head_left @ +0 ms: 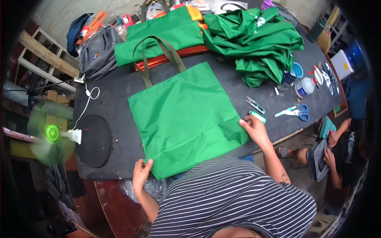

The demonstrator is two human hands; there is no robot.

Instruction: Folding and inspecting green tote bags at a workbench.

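Observation:
A green fabric tote bag [182, 115] lies flat on the dark table, its two olive straps [170, 55] pointing away from me. Its lower part is creased and reaches over the near table edge. My left hand [141, 174] pinches the bag's near left corner between thumb and fingers. On the other side my right hand [255, 130] grips the right edge, thumb on top and fingers partly hidden. Just beyond the right hand lie a small green-and-white object [257, 116] and a pair of thread snips [254, 104].
Scissors with blue handles [299, 112] and a white bottle [305, 87] lie to the right. Heaped green fabric [258, 43], folded green cloth [162, 33] and a grey backpack [99, 51] fill the far side. A spinning clip fan [52, 134] is at left. Another person holds a grey bag [317, 162].

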